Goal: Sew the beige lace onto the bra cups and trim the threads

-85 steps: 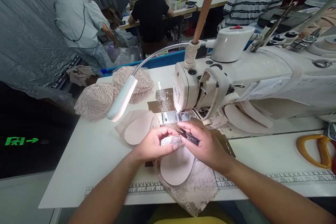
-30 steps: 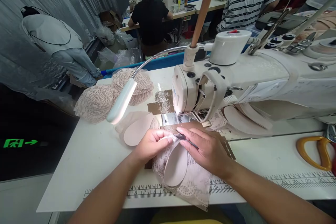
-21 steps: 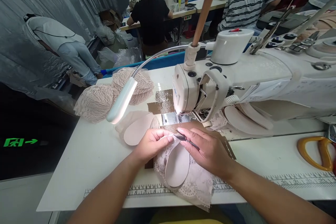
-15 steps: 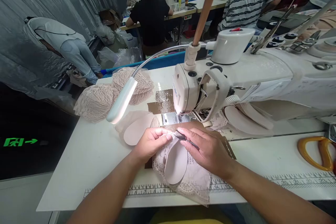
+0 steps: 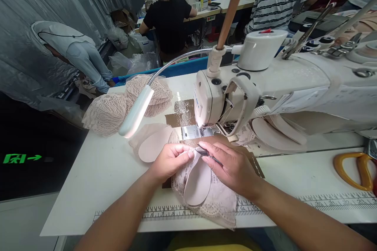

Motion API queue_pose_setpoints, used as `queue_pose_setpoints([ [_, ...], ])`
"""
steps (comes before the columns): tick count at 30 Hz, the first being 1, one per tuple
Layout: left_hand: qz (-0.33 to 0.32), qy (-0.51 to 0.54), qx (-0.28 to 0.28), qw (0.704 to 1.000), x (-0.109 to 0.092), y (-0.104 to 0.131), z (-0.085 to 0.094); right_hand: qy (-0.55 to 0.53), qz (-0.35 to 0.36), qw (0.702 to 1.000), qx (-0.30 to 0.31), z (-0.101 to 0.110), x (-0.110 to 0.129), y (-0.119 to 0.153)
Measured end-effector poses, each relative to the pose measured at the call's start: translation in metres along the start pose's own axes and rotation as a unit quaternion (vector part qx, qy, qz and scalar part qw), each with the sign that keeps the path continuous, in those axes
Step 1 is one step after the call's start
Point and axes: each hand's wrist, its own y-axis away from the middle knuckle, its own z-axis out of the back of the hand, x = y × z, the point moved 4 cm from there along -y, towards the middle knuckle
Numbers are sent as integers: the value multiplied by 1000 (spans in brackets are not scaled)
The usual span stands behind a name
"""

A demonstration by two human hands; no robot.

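Note:
In the head view, my left hand (image 5: 172,160) pinches the upper edge of a pale pink lace piece (image 5: 220,200) in front of the sewing machine (image 5: 210,98). An oval fabric-covered pad (image 5: 198,186) hangs with the lace below my fingers. My right hand (image 5: 232,166) is closed around small dark thread snips (image 5: 203,151), their tips at the lace edge beside my left fingertips. The machine's presser foot area lies just beyond both hands. A second oval pad (image 5: 154,145) on sheer fabric rests left of the needle plate.
Lace cups (image 5: 106,113) lie at the table's back left, under a bendable lamp (image 5: 137,111). More pads (image 5: 277,133) sit beneath the machine arm. Orange-handled scissors (image 5: 338,168) lie at the right. A printed ruler (image 5: 330,202) follows the front edge. Other people work beyond the table.
Both hands stay almost in place at the lace edge, with the snips shifting only very slightly. The co-worker in black has moved their arms a little.

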Motion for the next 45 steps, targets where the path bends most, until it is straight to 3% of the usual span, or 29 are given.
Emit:
queue_pose_setpoints([
  [18,-6,-13,7,1000,0,1,-1,14,21,1000,-9,-1,0,1],
  [23,17,-21,14,1000,5,-1,0,10,23,1000,16,-5,0,3],
  [36,-17,-129,6,992,5,-1,-2,-138,-118,980,77,-4,-5,0],
  [45,-26,-219,11,975,9,-1,-6,-74,-36,994,76,-13,-4,2],
])
